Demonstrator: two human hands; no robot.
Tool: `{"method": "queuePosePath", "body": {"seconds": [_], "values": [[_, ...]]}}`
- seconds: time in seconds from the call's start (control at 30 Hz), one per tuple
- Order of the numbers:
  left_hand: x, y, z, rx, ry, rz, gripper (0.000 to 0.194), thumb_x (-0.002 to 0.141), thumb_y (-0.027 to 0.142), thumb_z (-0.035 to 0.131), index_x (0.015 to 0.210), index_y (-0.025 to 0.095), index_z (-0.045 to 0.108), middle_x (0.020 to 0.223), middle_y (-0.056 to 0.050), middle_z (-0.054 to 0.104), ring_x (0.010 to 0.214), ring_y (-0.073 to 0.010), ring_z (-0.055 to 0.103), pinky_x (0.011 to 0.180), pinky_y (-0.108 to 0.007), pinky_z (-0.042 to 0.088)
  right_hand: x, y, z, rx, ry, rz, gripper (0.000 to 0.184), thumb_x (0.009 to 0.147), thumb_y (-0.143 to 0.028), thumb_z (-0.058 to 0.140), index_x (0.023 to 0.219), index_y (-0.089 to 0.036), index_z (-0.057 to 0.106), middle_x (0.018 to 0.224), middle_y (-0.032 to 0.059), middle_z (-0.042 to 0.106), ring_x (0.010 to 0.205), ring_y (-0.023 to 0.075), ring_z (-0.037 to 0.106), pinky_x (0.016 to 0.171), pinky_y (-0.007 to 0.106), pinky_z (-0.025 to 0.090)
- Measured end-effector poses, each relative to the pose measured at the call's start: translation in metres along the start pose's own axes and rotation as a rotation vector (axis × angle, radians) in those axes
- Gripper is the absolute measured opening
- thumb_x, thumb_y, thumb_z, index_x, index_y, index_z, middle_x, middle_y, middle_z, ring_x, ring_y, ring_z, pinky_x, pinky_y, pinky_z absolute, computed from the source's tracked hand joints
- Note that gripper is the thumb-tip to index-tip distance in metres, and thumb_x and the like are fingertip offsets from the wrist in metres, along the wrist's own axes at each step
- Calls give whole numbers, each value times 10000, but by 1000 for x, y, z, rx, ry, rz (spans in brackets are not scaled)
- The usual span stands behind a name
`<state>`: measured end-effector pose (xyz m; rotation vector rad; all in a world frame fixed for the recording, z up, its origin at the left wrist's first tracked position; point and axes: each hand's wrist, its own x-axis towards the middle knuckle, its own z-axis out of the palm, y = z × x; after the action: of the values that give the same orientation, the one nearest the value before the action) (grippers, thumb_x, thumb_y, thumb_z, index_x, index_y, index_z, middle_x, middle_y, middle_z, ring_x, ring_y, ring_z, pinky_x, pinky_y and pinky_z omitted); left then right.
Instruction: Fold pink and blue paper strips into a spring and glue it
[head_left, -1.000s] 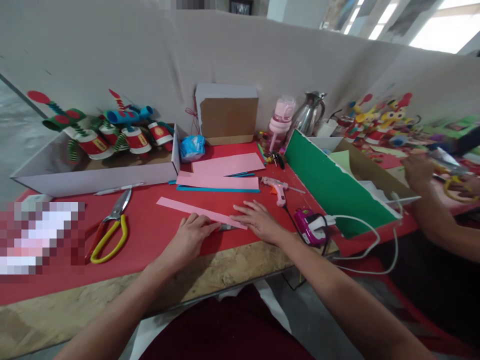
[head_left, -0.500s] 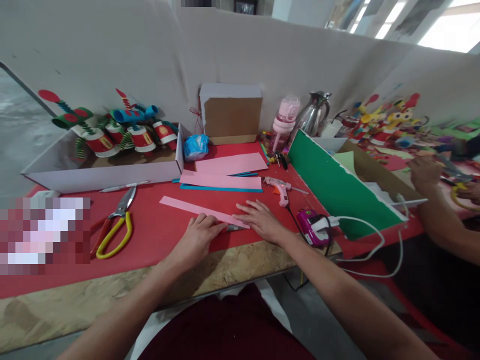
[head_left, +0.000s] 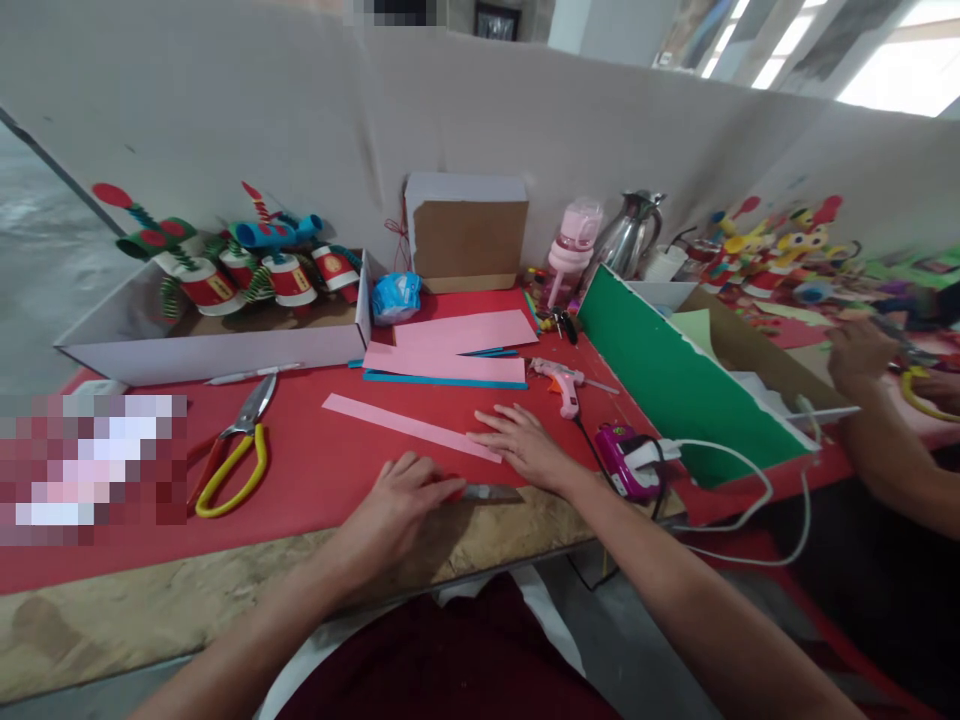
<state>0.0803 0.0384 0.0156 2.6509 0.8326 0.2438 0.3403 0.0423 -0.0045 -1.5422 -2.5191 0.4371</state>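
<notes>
A long pink paper strip (head_left: 409,426) lies slantwise on the red table cover (head_left: 315,465). My right hand (head_left: 525,446) lies flat with fingers spread, pressing the strip's right end. My left hand (head_left: 397,505) sits nearer the table's front edge, below the strip, fingers curled onto a grey metal blade (head_left: 489,492) that pokes out to the right of its fingertips. The blade lies where the red cover meets the bare chipboard edge (head_left: 480,530).
Yellow-handled scissors (head_left: 232,455) lie to the left, with a pink glue gun (head_left: 564,385) and a purple plug block (head_left: 626,460) to the right. Behind are pink sheets (head_left: 450,345), a white box of paper-cup figures (head_left: 217,335) and a green board (head_left: 667,375). Another person's hand (head_left: 855,355) works at far right.
My left hand has pulled back from the strip toward the table's front edge, drawing the metal blade with it. My right hand stays on the strip's right end.
</notes>
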Motion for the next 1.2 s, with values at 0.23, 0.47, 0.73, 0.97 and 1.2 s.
{"method": "queuePosePath", "body": {"seconds": [0.23,0.47,0.73,0.97,1.2], "values": [[5,-75,-57,254,319,-333,357,869,207,388,1184,199,558,1004,-99,592,928,-248,503,832,-388,407,37,-40,7,51,77,-26,468,898,-170,373,1362,-193,426,1435,74,415,1330,214,339,1120,447,216],[110,-93,-46,360,180,-309,365,805,94,408,1118,195,567,1074,-117,586,994,-262,505,818,-390,415,68,-54,22,-9,16,-154,449,891,-141,395,1316,-258,480,1423,9,438,1357,221,290,1123,476,202],[146,-104,-31,357,175,-370,298,888,220,395,1137,190,556,1106,-140,560,1057,-289,463,810,-407,415,48,-41,15,91,134,-202,370,897,-194,456,1255,-220,542,1342,52,531,1267,177,423,1108,413,246],[46,-76,-38,273,98,-192,303,905,227,365,1056,214,628,1040,-95,623,1018,-231,532,883,-375,409,53,-36,26,147,298,-181,331,857,-308,575,1150,-160,622,1218,115,611,1136,227,521,995,398,400],[-10,-42,-3,284,148,-329,366,892,295,437,1247,237,507,1299,-97,537,1183,-269,463,901,-420,414,53,-36,23,117,312,-188,301,850,-321,587,1097,-163,654,1140,114,641,1051,224,545,923,386,446]]}}
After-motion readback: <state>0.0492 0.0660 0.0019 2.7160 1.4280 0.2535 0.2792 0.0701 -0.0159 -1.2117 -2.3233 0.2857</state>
